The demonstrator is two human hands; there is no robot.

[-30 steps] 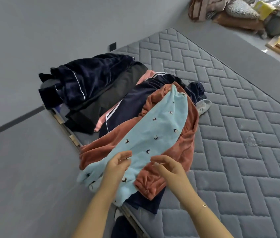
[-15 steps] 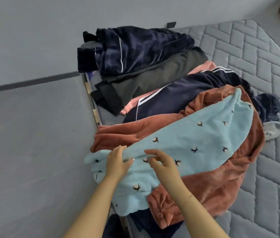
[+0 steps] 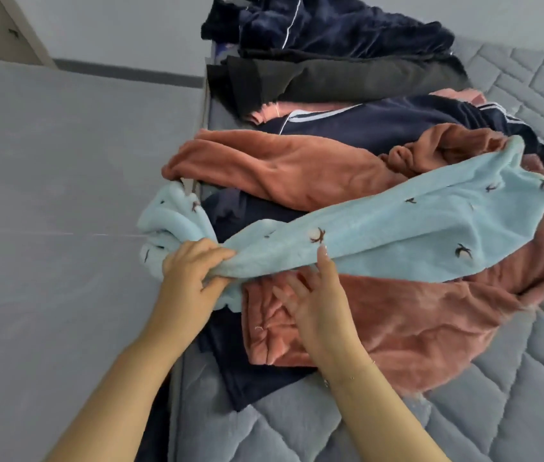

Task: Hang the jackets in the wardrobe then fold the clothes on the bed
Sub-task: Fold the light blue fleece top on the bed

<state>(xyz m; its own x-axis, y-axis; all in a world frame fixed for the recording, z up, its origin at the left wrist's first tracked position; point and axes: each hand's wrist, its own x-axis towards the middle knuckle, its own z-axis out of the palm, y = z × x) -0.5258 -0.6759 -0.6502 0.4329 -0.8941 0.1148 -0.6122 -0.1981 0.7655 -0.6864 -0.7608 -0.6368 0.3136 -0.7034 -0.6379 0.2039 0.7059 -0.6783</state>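
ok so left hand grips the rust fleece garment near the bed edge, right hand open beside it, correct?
Not quite. In the head view the left hand grips the light blue fleece garment, not the rust fleece garment beneath it. The right hand is open beside it.
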